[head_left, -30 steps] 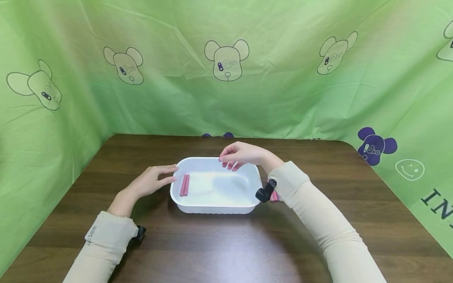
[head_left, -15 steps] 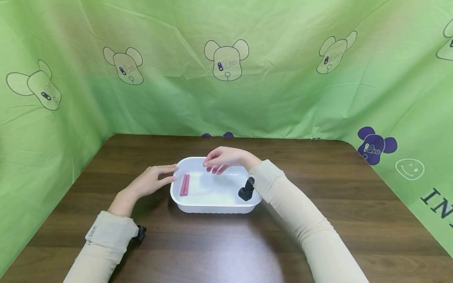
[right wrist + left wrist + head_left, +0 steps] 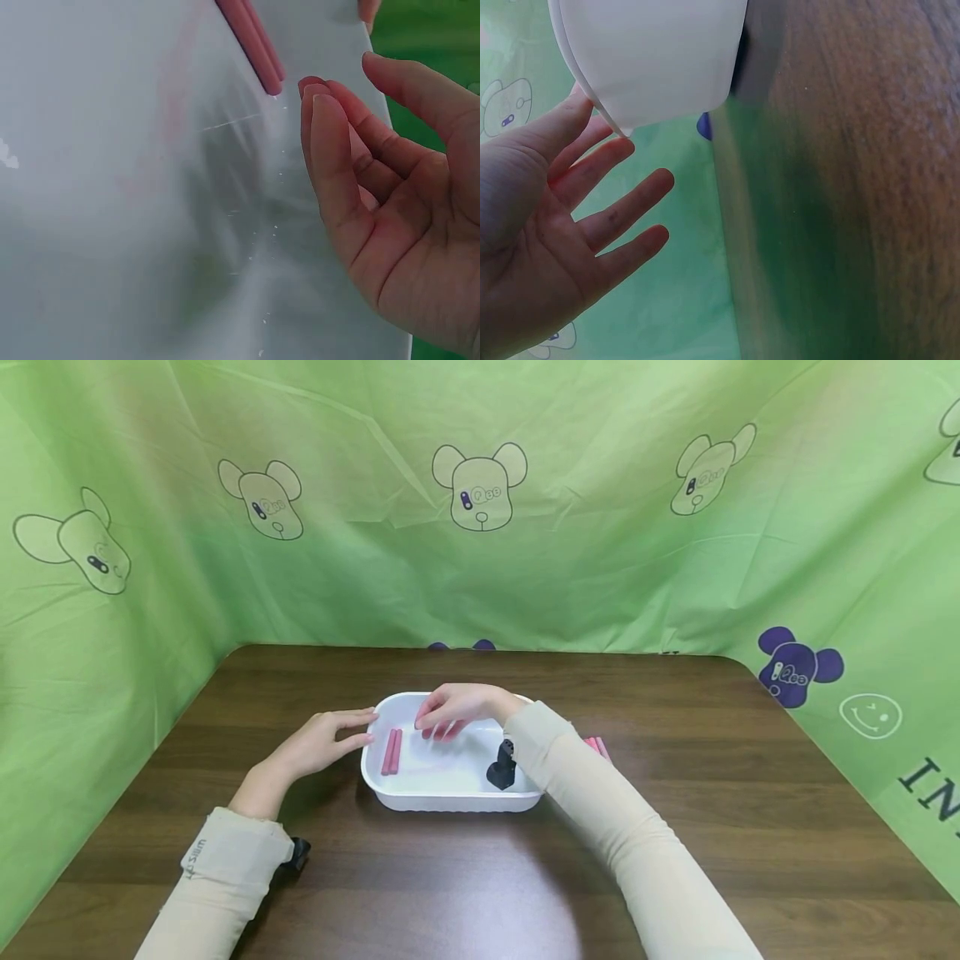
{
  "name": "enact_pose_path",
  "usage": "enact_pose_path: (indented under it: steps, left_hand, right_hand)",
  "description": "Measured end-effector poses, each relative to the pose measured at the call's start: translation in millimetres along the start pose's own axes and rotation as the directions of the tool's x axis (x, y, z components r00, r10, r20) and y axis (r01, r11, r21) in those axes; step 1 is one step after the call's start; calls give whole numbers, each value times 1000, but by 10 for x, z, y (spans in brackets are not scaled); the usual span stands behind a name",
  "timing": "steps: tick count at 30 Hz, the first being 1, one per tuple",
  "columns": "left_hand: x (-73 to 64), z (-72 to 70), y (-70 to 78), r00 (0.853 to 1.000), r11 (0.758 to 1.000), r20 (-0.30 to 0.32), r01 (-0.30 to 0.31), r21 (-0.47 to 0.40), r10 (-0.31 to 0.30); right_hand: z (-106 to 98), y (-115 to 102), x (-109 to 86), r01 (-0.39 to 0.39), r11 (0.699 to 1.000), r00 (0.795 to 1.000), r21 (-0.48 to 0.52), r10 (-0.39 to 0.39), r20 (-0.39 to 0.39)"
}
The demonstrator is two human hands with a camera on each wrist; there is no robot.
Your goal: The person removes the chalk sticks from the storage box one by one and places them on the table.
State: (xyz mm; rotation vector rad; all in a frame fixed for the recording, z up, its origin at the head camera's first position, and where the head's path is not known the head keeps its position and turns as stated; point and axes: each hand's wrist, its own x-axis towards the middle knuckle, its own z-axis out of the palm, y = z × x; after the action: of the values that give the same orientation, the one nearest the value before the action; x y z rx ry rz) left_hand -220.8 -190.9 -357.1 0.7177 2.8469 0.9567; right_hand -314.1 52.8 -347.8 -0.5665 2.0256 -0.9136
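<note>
A white oblong plastic basin (image 3: 454,803) stands on the table. Inside, near its left end, two slim pink sticks (image 3: 392,752) lie side by side; the right wrist view shows their rounded ends (image 3: 266,71). My right hand (image 3: 459,702) hovers over the basin's far side, to the right of these sticks. In its wrist view the fingers bend loosely, the thumb stands apart and nothing is between them. My left hand (image 3: 324,745) touches the basin's left rim with thumb and fingertips; its other fingers are spread below the rim (image 3: 592,101).
More pink sticks (image 3: 599,748) lie on the table right of the basin, partly hidden behind the right sleeve (image 3: 592,785). A brown wooden table (image 3: 465,877) carries everything. Green printed cloth (image 3: 360,568) hangs behind and at both sides.
My right hand has moved left and lower across the basin towards the two pink sticks. The sticks at the right are partly uncovered again. My left hand, the basin and its sticks have stayed put.
</note>
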Motion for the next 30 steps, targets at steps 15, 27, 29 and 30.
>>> enact_pose_path:
  steps: [15,27,29,30]
  left_hand:
    - [-1,12,-5,1000,1000,-9,-19,10,19]
    - [-5,18,8,1000,1000,-13,-26,14,26]
    - [-8,20,8,999,999,-16,-29,17,29]
    - [-10,21,8,999,999,-17,-29,18,29]
  right_hand:
    - [160,3,168,-39,999,999,-15,40,30]
    - [263,31,249,-63,998,998,-5,63,29]
    - [277,19,259,-66,998,997,-5,66,26]
    - [284,9,262,-70,998,997,-2,70,24]
